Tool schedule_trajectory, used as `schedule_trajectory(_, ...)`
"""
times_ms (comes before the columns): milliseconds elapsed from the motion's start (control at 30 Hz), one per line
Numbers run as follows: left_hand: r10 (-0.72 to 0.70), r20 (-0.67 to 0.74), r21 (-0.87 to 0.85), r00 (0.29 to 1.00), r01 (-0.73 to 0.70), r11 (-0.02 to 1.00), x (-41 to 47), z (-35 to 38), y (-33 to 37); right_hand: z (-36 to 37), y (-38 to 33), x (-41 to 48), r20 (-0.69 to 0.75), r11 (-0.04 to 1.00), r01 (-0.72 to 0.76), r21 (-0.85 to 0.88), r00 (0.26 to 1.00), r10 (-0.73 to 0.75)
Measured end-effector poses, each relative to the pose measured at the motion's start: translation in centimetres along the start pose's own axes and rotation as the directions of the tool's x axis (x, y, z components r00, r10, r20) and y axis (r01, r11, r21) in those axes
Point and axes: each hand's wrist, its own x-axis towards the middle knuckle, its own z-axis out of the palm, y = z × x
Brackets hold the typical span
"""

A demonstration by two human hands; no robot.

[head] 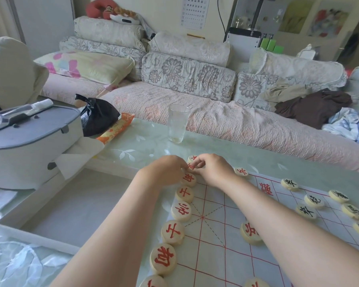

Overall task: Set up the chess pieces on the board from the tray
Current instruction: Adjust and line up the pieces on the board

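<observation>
A white paper board (220, 222) with red lines lies on the glass table. Round pale wooden pieces with red characters stand in a row (180, 211) along the board's left edge. Both my hands meet at the far end of that row. My left hand (166, 169) and my right hand (212, 168) both have fingertips on a red piece (190, 167) there, which is mostly hidden under the fingers. Another red piece (192, 158) shows just beyond. Black-lettered pieces (314, 200) sit on the board's right side. No tray is recognisable.
An empty drinking glass (177, 123) stands on the table beyond the board. A grey-lidded appliance (29, 139), a black plastic bag (97, 114) and an orange packet (116, 128) sit at the left. A sofa with cushions runs along the far side.
</observation>
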Motion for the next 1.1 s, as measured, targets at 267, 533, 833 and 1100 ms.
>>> schedule_trajectory(267, -0.016, -0.047, -0.021, 0.999, 0.015, 1.0, 0.9, 0.8, -0.4, 0.0, 0.5, 0.1, 0.015, 0.999, 0.046, 0.001, 0.999, -0.046)
schedule_trajectory(533, -0.004, -0.063, -0.056, 0.998, 0.001, 0.998, 1.5, 1.1, -0.3, -0.6, 0.9, -0.1, 0.023, 0.996, 0.086, -0.027, 0.996, -0.085)
schedule_trajectory(833, -0.014, -0.076, -0.066, 0.997, 0.009, 0.998, 4.3, -0.1, 0.3, -1.4, 1.7, 3.7, 0.061, 0.973, 0.109, -0.203, 0.993, -0.098)
schedule_trajectory(1100, 0.025, -0.032, -0.03, 0.999, -0.026, 0.999, 5.7, 0.2, 0.2, -1.0, 2.2, 5.8, 0.092, 0.975, 0.15, -0.161, 0.986, -0.136)
